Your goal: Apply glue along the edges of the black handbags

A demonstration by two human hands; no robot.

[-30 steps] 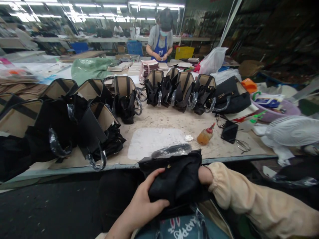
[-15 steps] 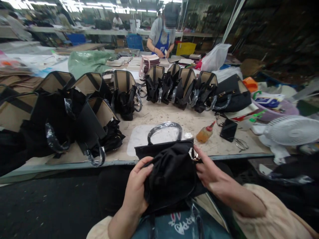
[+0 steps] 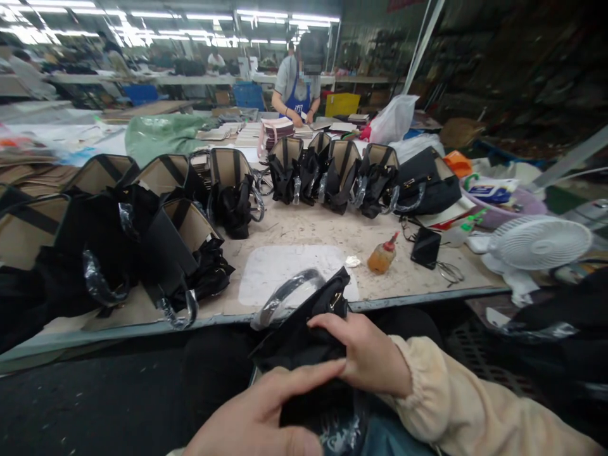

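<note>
A black handbag (image 3: 304, 323) is tilted over my lap, close to the table's front edge. Its plastic-wrapped handle (image 3: 289, 291) points up and left, and a small gold-coloured fitting shows near its upper corner. My right hand (image 3: 368, 354) grips the bag's right side, thumb lying on the black fabric. Close to the camera, my left hand (image 3: 261, 411) has its index finger stretched along the fabric to my right hand, with the thumb spread apart; its other fingers are hidden. Beneath, part of a dark teal cloth (image 3: 389, 437) covers my lap.
Several black handbags with beige linings stand at the left (image 3: 171, 253) and back (image 3: 342, 171). On the table (image 3: 285, 228) are a glue bottle (image 3: 381, 254), a phone (image 3: 425, 247), scissors (image 3: 450, 272) and a white fan (image 3: 539, 244). A co-worker (image 3: 297, 88) in a blue apron stands opposite.
The handbag has turned from facing me to a tilted position. My left hand has left its left side and come nearer the camera; my right hand has moved onto its fabric.
</note>
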